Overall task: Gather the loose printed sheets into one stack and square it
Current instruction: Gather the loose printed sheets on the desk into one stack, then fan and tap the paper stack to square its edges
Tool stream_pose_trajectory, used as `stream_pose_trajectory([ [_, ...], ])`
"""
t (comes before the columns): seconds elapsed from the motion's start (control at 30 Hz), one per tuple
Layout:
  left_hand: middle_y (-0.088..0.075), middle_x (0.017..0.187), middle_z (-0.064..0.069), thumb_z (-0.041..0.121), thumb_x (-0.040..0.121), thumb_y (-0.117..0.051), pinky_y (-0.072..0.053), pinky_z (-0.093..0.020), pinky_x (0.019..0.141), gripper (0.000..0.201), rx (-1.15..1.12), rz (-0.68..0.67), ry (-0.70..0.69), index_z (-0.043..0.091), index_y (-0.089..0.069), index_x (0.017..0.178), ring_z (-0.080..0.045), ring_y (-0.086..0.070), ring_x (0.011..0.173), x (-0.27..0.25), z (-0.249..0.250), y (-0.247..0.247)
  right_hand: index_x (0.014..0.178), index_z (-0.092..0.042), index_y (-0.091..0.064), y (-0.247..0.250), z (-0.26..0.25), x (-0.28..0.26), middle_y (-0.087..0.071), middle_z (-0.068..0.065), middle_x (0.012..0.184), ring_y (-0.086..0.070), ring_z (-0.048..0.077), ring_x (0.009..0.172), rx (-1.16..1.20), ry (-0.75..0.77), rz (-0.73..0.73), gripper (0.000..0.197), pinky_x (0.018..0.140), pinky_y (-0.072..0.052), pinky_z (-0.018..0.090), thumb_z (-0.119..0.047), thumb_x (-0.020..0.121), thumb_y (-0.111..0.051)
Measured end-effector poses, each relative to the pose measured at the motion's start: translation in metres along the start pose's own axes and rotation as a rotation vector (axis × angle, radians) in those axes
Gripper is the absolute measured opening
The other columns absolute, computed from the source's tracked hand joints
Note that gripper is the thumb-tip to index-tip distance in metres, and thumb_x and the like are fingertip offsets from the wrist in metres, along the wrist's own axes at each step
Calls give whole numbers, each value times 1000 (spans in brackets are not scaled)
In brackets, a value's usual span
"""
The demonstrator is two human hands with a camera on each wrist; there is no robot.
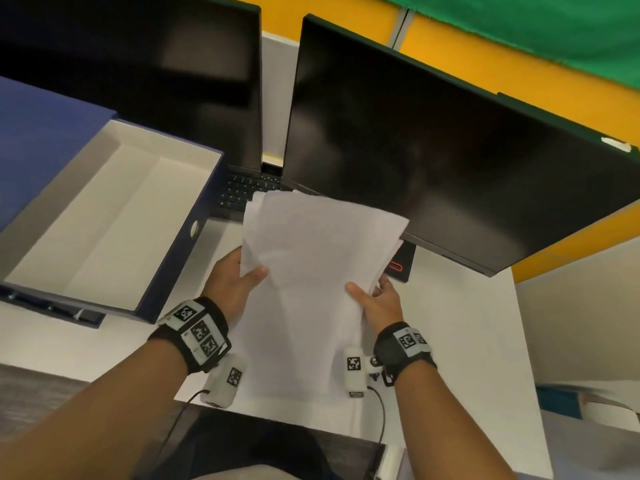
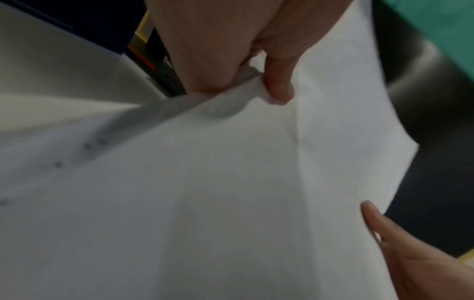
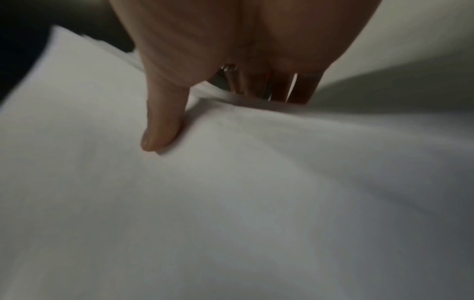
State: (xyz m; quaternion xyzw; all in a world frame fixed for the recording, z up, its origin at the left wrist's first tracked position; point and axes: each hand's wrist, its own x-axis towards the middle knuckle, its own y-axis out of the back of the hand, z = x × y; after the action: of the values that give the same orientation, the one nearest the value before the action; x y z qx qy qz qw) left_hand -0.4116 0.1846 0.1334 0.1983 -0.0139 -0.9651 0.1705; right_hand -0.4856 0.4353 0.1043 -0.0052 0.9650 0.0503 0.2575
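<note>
A loose stack of white sheets [image 1: 311,271] is held up over the white desk, its far corners fanned unevenly in front of the monitors. My left hand [image 1: 239,278] grips the stack's left edge, thumb on top and fingers underneath. My right hand [image 1: 374,299] grips the right edge the same way. In the left wrist view the left thumb [image 2: 278,81] pinches the sheets [image 2: 231,182], and the right hand's fingers [image 2: 384,233] show at the lower right. In the right wrist view the right thumb [image 3: 161,125] presses on the paper [image 3: 231,203]. Any print on the sheets is not visible.
An open blue box [image 1: 114,216] with a white inside sits at the left on the desk [image 1: 460,341]. Two dark monitors [image 1: 433,140] stand behind the sheets, with a black keyboard [image 1: 242,192] under them. The desk's near edge lies just below my wrists.
</note>
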Motion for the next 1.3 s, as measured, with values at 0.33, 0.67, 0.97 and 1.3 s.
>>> stream_pose_trajectory([
  [0.33, -61, 127, 11, 19, 103, -47, -50, -22, 97, 35, -225, 107, -452, 28, -43, 137, -1, -59, 116, -24, 81, -46, 94, -19, -70, 16, -91, -66, -74, -21, 85, -70, -2, 83, 81, 598, 113, 14, 69, -51, 8, -8, 85, -71],
  [0.67, -40, 148, 13, 84, 64, -60, -36, -24, 109, 80, -128, -94, -421, 56, -21, 128, -4, -43, 134, -6, 66, -41, 127, -16, -58, 15, -94, -71, -66, 1, 117, -67, 9, 102, 91, 606, 216, 64, 78, -58, 23, -7, 70, -85],
  [0.97, -50, 120, 0, 48, 83, -53, -51, -18, 84, 73, -259, 111, -611, 4, -35, 139, 1, -59, 101, -3, 103, -45, 103, -31, -68, 1, -126, -83, -71, -16, 97, -66, 5, 98, 41, 843, 383, 21, 85, -57, 27, -18, 86, -71],
  [1.3, -59, 118, -5, 37, 90, -65, -49, -5, 73, 47, -252, 330, -523, 14, -52, 129, -14, -60, 98, 3, 135, -52, 89, -30, -70, -13, -129, -85, -72, -13, 91, -67, 10, 91, 73, 798, 453, 18, 85, -57, 41, -14, 90, -62],
])
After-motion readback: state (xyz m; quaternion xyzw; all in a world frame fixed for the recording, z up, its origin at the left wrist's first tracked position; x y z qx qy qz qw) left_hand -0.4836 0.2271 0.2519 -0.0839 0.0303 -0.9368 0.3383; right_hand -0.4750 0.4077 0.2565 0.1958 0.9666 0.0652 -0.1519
